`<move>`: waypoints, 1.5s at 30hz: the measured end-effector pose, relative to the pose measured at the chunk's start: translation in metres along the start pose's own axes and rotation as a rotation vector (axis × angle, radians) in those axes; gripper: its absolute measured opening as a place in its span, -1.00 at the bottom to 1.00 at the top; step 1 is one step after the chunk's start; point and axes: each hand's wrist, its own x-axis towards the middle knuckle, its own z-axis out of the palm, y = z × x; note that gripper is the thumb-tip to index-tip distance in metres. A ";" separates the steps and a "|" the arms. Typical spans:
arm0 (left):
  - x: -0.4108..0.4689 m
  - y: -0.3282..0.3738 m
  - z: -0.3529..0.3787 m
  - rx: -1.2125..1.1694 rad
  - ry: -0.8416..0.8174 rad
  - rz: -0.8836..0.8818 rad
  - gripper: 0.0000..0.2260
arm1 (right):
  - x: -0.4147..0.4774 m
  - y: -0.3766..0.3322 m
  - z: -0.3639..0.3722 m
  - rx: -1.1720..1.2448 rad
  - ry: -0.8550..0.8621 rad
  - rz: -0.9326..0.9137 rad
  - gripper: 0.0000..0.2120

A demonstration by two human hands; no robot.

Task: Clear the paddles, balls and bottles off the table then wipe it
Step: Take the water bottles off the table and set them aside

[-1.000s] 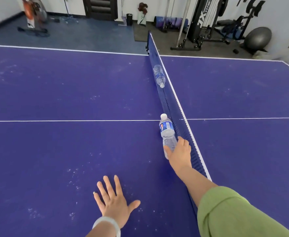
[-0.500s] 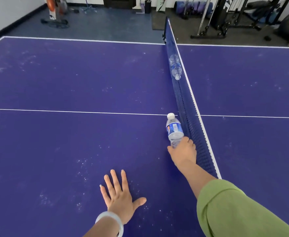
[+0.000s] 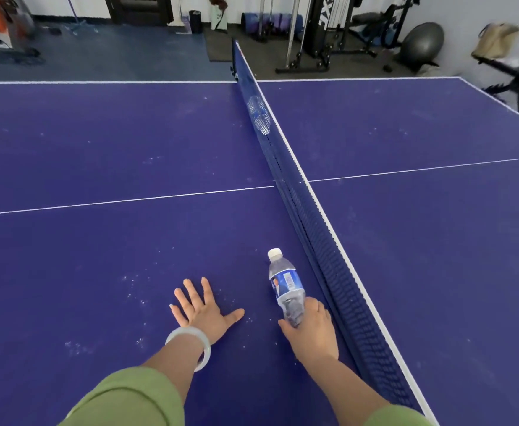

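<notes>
A clear water bottle (image 3: 284,279) with a blue label and white cap is held by its lower end in my right hand (image 3: 312,332), just left of the net (image 3: 310,229). My fingers curl round its base. My left hand (image 3: 204,310) lies flat with spread fingers on the blue table (image 3: 98,256), a pale bangle on its wrist. A second clear bottle (image 3: 259,118) shows through the net mesh on the far side, near the table's far edge.
White dust specks mark the table around my hands. Beyond the far edge stand gym machines (image 3: 328,29), a grey exercise ball (image 3: 422,43) and a dark door (image 3: 138,9). A black bench (image 3: 510,76) sits off the right corner.
My right hand has drawn the bottle back toward me along the net. My left hand has stayed flat on the table. The camera has pulled back.
</notes>
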 end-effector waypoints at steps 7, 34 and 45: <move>-0.047 -0.057 -0.029 -0.072 -0.070 0.159 -0.26 | -0.121 0.018 -0.019 0.449 0.065 0.297 -0.62; -0.525 -0.005 0.184 0.544 -0.439 1.466 -0.61 | -0.749 0.122 -0.046 1.004 1.043 1.130 -0.66; -0.825 -0.232 0.338 0.854 -0.801 1.913 -0.59 | -1.096 0.045 0.066 1.031 1.480 1.480 -0.67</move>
